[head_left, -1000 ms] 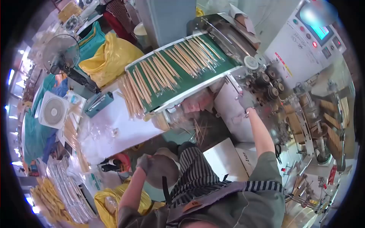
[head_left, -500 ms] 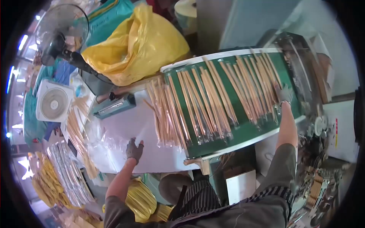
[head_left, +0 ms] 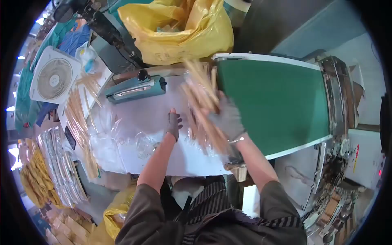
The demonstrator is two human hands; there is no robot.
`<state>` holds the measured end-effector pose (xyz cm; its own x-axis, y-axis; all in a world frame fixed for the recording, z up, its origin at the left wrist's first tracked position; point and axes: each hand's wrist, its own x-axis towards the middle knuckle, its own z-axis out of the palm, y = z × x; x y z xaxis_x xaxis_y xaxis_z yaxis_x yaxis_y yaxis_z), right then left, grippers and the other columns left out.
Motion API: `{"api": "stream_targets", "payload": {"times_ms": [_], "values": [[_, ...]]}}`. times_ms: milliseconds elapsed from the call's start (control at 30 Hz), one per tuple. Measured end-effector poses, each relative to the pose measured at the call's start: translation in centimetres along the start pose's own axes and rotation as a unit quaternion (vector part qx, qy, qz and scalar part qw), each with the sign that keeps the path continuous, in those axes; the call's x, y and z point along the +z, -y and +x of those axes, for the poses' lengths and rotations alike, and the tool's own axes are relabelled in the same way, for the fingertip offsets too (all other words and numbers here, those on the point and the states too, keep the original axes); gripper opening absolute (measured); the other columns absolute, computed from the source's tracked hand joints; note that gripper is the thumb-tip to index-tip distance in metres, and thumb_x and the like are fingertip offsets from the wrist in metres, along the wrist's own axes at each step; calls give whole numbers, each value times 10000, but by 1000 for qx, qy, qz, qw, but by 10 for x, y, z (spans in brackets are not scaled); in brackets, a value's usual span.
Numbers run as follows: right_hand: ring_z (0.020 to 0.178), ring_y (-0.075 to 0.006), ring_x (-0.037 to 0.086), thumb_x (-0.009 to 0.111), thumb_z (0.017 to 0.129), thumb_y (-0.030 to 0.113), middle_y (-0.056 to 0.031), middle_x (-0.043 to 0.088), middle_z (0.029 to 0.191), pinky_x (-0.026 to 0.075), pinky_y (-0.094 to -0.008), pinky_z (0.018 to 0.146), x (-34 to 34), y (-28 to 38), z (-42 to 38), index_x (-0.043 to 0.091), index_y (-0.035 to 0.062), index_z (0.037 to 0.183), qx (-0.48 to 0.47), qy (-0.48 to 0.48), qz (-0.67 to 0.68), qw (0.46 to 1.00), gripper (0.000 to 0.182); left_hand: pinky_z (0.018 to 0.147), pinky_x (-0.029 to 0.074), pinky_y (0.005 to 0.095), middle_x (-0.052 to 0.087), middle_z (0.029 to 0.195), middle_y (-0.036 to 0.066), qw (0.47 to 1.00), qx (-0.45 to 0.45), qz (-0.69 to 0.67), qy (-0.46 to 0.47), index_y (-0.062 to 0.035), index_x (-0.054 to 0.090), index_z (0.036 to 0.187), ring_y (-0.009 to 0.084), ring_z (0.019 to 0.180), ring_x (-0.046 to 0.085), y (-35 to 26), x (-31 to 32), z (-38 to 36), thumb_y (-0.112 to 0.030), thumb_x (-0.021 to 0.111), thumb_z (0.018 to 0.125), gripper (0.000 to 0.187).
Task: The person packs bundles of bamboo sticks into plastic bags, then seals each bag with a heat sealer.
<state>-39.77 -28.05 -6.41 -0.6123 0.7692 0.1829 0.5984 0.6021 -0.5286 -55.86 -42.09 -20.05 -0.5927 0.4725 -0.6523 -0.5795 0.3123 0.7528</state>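
A loose bundle of thin wooden sticks (head_left: 197, 103) in clear plastic sleeves lies slanted over the right end of the white tabletop (head_left: 134, 112), partly blurred by motion. My right hand (head_left: 229, 120), in a grey glove, presses against the bundle's right side, its thumb and fingertips curled over the sticks. To the left of them, my left hand (head_left: 174, 124) hovers over the tabletop with thumb and fingers apart, holding nothing. Both gloves leave fingertips bare. Right of the bundle extends the green belt (head_left: 281, 106), its surface bare of sticks.
A blue sealer (head_left: 136, 89) stands at the table's back edge, below a big yellow bag (head_left: 183, 38). Crumpled clear plastic (head_left: 146, 145) and plastic sleeves (head_left: 107, 141) lie on the left. More sticks (head_left: 79, 122) and a white fan (head_left: 55, 79) are farther left.
My right hand has swept left from the belt's far end, and the row of sticks has been gathered into a heap over the white table. My left hand has moved right and up.
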Motion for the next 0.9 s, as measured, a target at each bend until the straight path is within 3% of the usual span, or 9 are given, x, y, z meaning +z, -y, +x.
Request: {"api": "stream_targets", "payload": {"times_ms": [67, 167, 200, 300, 367, 500, 633, 733, 900], "values": [[944, -383, 549, 672, 643, 492, -247, 495, 1128, 475, -400, 769, 44, 25, -7, 441, -55, 1145, -40, -8, -95, 995, 777, 939, 380, 343, 473, 1218, 94, 991, 97, -66, 68, -46, 362, 1286, 211, 1132, 446, 23, -15, 35, -542, 406, 863, 654], [987, -376, 549, 683, 621, 538, -255, 492, 1161, 465, -383, 827, 73, 27, 6, 374, -80, 1227, 149, 39, -120, 981, 919, 914, 401, 321, 457, 1235, 108, 992, 54, -75, 88, -13, 355, 1282, 207, 1082, 478, 1, -35, 31, -571, 411, 850, 708], [1000, -368, 549, 692, 605, 555, -259, 504, 1148, 462, -377, 840, 86, 11, 13, 321, -79, 1265, 238, 100, -82, 963, 987, 910, 408, 339, 462, 1230, 116, 973, -6, -148, 179, 2, 345, 1281, 223, 1070, 491, -8, -49, 25, -554, 456, 836, 720], [1013, -340, 559, 725, 540, 588, -258, 552, 1083, 457, -374, 862, 96, -7, 21, 289, -64, 1301, 331, 83, 32, 939, 1093, 940, 383, 371, 461, 1225, 178, 950, 198, 218, 99, 17, 307, 1298, 278, 1097, 484, -15, -69, 33, -548, 533, 788, 794], [1006, -343, 560, 729, 541, 575, -251, 565, 1070, 461, -367, 852, 95, 11, 22, 394, -25, 1259, 285, 51, -78, 954, 994, 929, 381, 349, 489, 1206, 190, 936, 177, 305, 1, 35, 327, 1296, 306, 1089, 501, -9, -60, 29, -521, 572, 767, 806], [1004, -369, 551, 643, 574, 658, -258, 576, 1040, 436, -405, 857, 135, 21, 1, 451, 32, 1241, 119, 67, 0, 991, 934, 979, 333, 391, 304, 1308, 297, 926, 259, 274, 11, 10, 114, 1359, 409, 1167, 399, -18, -52, 7, -557, 665, 643, 1067], [1066, -393, 501, 461, 720, 671, -270, 546, 1094, 388, -390, 911, 131, -21, -21, 452, 21, 1235, 197, -106, 31, 974, 829, 973, 335, 400, 265, 1322, 299, 896, 258, 359, 38, -6, 25, 1372, 402, 1184, 375, -23, -79, 3, -590, 667, 604, 1158], [1126, -406, 445, 413, 778, 624, -294, 496, 1156, 346, -377, 954, 140, -23, -52, 404, 23, 1274, 148, 30, 74, 986, 779, 985, 318, 392, 257, 1331, 288, 866, 284, 411, 28, 10, 16, 1369, 389, 1201, 358, -7, -59, -11, -619, 647, 595, 1181], [1089, -435, 455, 528, 754, 533, -300, 401, 1219, 389, -425, 899, 172, 65, -112, 218, 85, 1372, 45, 73, 110, 990, 824, 890, 417, 362, 462, 1181, 233, 932, 310, 169, 85, 64, 155, 1310, 286, 1092, 491, 20, -90, -16, -442, 711, 655, 998]]}}
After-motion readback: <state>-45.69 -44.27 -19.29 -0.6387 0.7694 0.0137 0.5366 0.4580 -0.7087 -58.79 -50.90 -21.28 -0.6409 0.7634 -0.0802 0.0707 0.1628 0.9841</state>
